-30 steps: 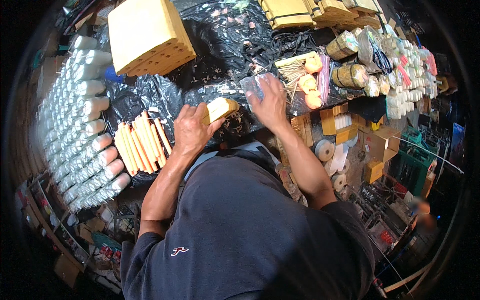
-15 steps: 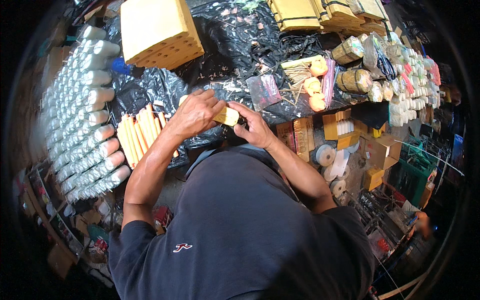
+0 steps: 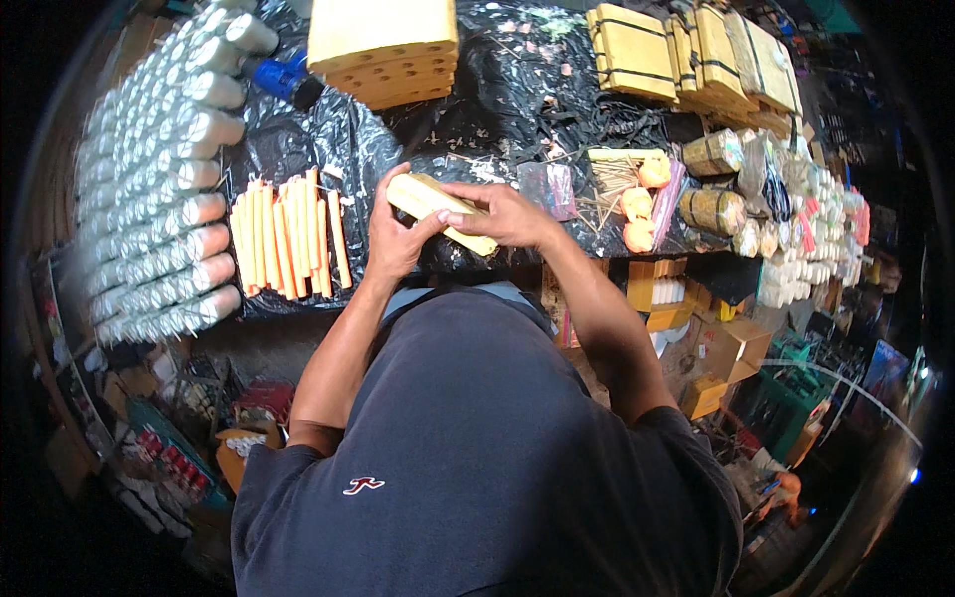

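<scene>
Above the near edge of the table, both hands are closed round a small oblong yellow box (image 3: 423, 197). My left hand (image 3: 396, 237) grips its left end, thumb laid across the near side. My right hand (image 3: 509, 215) holds it from the right, fingers over the upper side and thumb near the middle. The box slants down toward the right. To the left of my left hand lies a row of orange candles (image 3: 288, 237) on black plastic sheeting (image 3: 343, 139). A small clear plastic bag (image 3: 547, 187) is just beyond my right hand.
Rows of white cylinders (image 3: 189, 177) fill the left side. A yellow stack with round holes (image 3: 383, 50) stands at the back, beside a blue cylinder (image 3: 279, 78). Strapped flat yellow cartons (image 3: 637, 55), thin sticks (image 3: 612, 179) and orange bundles (image 3: 639, 204) lie to the right.
The yellow box has been turned so more of its long side shows. My left hand has moved from over its top to its left end. The view has shifted.
</scene>
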A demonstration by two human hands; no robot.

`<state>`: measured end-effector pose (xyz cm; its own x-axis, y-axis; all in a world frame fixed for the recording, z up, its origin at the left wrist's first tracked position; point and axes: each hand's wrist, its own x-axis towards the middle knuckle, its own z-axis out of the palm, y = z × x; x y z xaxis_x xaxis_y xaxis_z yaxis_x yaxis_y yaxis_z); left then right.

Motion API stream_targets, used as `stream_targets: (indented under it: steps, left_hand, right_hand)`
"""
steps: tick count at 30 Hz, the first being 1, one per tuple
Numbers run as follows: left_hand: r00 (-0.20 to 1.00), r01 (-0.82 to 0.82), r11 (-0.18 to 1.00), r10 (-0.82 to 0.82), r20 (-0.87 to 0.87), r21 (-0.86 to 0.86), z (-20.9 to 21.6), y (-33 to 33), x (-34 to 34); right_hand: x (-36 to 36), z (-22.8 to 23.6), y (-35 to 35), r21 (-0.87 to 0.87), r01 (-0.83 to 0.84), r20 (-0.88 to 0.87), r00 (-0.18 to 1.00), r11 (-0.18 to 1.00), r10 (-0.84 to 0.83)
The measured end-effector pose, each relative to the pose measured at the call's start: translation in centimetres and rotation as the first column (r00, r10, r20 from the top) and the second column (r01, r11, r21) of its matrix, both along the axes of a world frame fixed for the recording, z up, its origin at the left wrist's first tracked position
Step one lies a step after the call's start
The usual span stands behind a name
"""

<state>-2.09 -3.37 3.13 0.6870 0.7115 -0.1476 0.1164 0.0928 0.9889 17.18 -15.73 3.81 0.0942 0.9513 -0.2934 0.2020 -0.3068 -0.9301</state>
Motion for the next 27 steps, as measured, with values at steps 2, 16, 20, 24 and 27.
stream_targets:
  steps: [2, 16, 20, 24, 27]
  left_hand:
    - [1.0, 0.02, 1.0, -0.02, 0.007, -0.02, 1.0, 0.1, 0.4]
    - [0.992, -0.105, 0.968, 0.117, 0.041, -0.227, 1.2, -1.1, -0.5]
    - [0.986, -0.167, 0.87, 0.154, -0.065, -0.464, 1.3, -1.8, -0.7]
    - [0.982, -0.178, 0.889, 0.185, -0.023, -0.421, 1.8, -1.4, 1.6]
    - [0.975, -0.199, 0.924, 0.154, -0.158, -0.327, 2.0, -0.9, 3.4]
  right_hand:
    - [1.3, -0.6, 0.5, -0.072, -0.059, -0.321, 0.946, 0.996, 0.032]
    - [7.9, -0.6, 2.5, -0.099, -0.032, -0.346, 0.938, 0.995, -0.004]
    - [11.2, -1.1, 2.6, -0.128, 0.058, -0.322, 0.942, 0.99, -0.097]
    - [15.1, -4.9, 2.8, -0.194, 0.181, -0.316, 0.919, 0.964, -0.236]
    - [16.8, -7.6, 3.1, -0.277, 0.23, -0.28, 0.91, 0.933, -0.307]
